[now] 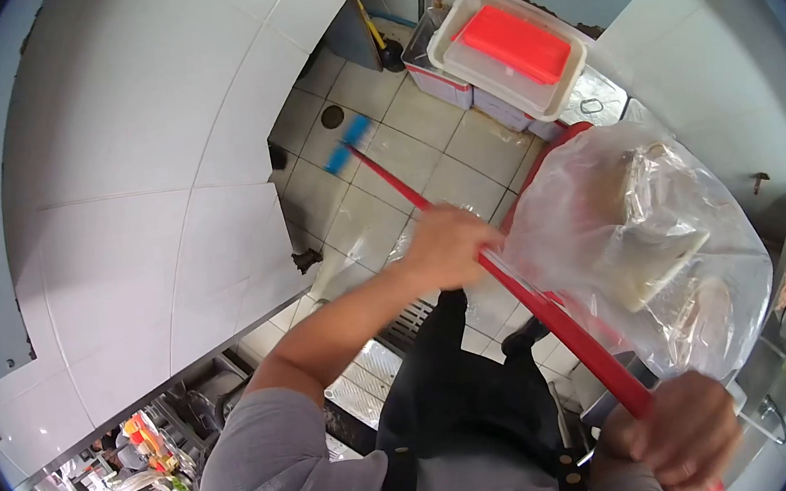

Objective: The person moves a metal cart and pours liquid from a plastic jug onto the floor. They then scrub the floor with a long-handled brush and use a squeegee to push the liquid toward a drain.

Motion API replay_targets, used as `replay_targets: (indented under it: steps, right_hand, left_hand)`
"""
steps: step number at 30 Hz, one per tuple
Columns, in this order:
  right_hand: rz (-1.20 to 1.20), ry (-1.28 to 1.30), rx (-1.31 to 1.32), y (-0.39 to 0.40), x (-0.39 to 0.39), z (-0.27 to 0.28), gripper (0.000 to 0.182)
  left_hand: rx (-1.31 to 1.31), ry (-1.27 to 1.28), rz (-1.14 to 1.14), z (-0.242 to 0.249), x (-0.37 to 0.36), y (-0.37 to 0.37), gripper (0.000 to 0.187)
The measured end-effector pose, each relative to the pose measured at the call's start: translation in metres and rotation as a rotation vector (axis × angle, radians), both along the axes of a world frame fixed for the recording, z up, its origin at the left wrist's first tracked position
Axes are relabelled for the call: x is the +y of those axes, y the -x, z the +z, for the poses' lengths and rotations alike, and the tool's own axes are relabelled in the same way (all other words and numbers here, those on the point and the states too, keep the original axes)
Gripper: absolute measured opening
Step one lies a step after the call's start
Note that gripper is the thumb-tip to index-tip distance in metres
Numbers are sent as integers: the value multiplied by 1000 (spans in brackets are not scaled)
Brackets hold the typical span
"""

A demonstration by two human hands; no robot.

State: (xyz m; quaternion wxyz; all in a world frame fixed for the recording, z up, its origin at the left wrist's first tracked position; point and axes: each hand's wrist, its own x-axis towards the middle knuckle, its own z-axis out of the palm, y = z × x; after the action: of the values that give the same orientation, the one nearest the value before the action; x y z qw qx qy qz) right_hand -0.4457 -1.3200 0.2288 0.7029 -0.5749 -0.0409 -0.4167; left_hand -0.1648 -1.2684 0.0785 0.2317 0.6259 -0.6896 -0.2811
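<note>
A long red pole [572, 327] slants across the view, with a blue head [348, 145] on the tiled floor [436, 114] at its far end. My left hand [451, 247] is wrapped around the middle of the pole. Closer to my body, at the lower right, my right hand [690, 430] grips the pole near its top end; this hand is slightly blurred. Just right of the pole stands a bin lined with a large clear plastic bag [556, 227], which holds pale items.
Stacked containers with a red lid [515, 42] stand by the back wall. A white tiled wall [124, 266] fills the left. A sink [766, 373] is at the right. Below the wall at lower left is a cluttered area [142, 468]. A floor drain grate [408, 321] lies near my feet.
</note>
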Motion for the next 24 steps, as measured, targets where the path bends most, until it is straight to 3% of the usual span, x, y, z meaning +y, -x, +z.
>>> replay_targets:
  steps: [1, 2, 3, 4, 5, 6, 8, 9, 10, 11, 12, 13, 14, 16, 17, 18, 19, 21, 22, 23, 24]
  right_hand:
    - [-49, -64, -76, 2, 0, -9, 45]
    - [-135, 44, 108, -35, -4, -20, 35]
    - [-219, 155, 292, -93, -8, -40, 29]
    - [-71, 135, 440, -125, 1, -97, 32]
    - [-77, 75, 231, -176, 7, -143, 35]
    - [-55, -8, 212, -211, 25, -178, 34]
    - [-99, 91, 257, -191, 33, -168, 33]
    - [-130, 187, 298, -177, 39, -152, 32]
    - [-17, 370, 439, -138, 31, -115, 32]
    - [141, 493, 473, -103, 19, -59, 33]
    - [201, 492, 392, -70, 14, -18, 32]
    - [142, 325, 130, -53, 13, 13, 32]
    - [149, 343, 137, -47, 6, 44, 32]
    - [137, 219, -137, -36, -7, 91, 49]
    - [141, 237, -134, -23, -11, 88, 49]
    - [94, 231, -166, -7, -14, 70, 38]
    - [50, 217, -192, 5, -13, 57, 29]
    - [-536, 256, 907, -8, 26, 57, 21]
    - [-220, 177, 494, -41, -8, 21, 28]
    - [-252, 99, 587, -66, -11, 19, 36]
    - [-139, 149, 211, -79, -13, -36, 38]
  left_hand:
    - [-21, 49, 110, -19, 5, -29, 23]
    - [-49, 64, 192, -55, 10, -73, 22]
    - [-155, -66, 304, -54, 11, -110, 22]
    - [-171, -71, 336, -96, 20, -166, 25]
    - [-268, -15, 403, -126, 32, -205, 25]
    - [-264, -22, 398, -162, 49, -223, 25]
    - [-421, 60, 377, -215, 63, -246, 22]
    - [-224, 90, 296, -200, 49, -220, 19]
    - [-28, 106, 214, -170, 34, -170, 16]
    - [10, 107, 266, -150, 28, -111, 16]
    - [148, 185, 216, -111, 18, -64, 13]
    - [148, 233, 144, -71, 10, -23, 15]
    - [81, 200, 85, -41, 4, 8, 15]
    - [11, 190, 50, -3, -6, 30, 16]
    - [18, 187, 39, 10, -12, 34, 16]
    - [20, 192, 15, 17, -22, 34, 15]
    - [21, 230, 62, 11, -25, 23, 9]
    - [22, 244, 224, -57, -35, -23, 7]
    - [-14, 229, 266, -89, -39, -54, 7]
    - [-49, 209, 304, -116, -40, -68, 8]
    - [-37, 204, 299, -132, -31, -52, 8]
